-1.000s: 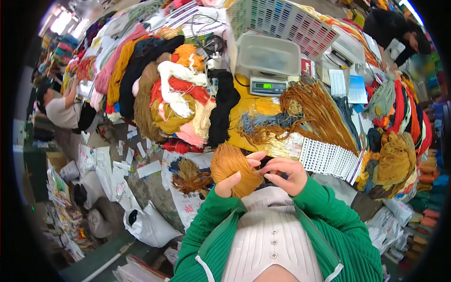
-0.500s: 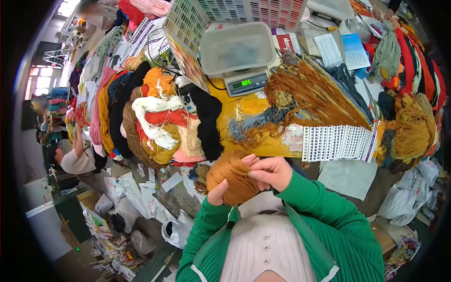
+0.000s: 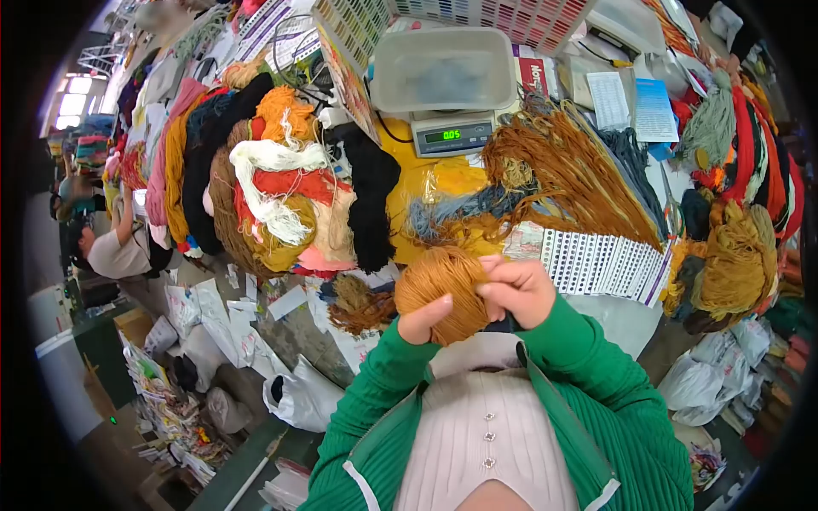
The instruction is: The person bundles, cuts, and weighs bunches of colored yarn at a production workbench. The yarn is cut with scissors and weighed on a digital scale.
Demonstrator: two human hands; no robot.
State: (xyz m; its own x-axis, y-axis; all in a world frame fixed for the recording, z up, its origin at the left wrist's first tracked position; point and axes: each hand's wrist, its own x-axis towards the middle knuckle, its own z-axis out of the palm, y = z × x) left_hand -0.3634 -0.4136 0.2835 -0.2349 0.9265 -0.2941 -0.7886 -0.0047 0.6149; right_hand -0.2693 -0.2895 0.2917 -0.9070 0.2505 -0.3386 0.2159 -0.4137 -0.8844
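A thick bundle of golden-brown thread (image 3: 445,285) is held up in front of my chest, at the table's near edge. My left hand (image 3: 423,322) wraps round its lower left side, thumb lying across the front. With finger and thumb pinched together, my right hand (image 3: 520,289) grips the bundle's right edge; the exact strands between the fingertips are hidden. Just beyond, loose brown thread (image 3: 575,175) lies spread on the yellow tabletop (image 3: 405,192), beside a grey-blue tangle (image 3: 460,213). A scale (image 3: 452,134) carrying a clear plastic tub (image 3: 443,72) reads 0.05.
Hanks of many colours, with a white skein (image 3: 277,192) on top, pile up at left. Punched cards (image 3: 601,264) and scissors (image 3: 671,200) lie at right. Colour charts (image 3: 503,19) stand behind the scale. White bags (image 3: 298,396) sit on the floor; a person (image 3: 119,247) works far left.
The thread bundle and both hands have shifted slightly up and right in view, and the bundle is turned so its wound strands face me. Both hands keep their hold.
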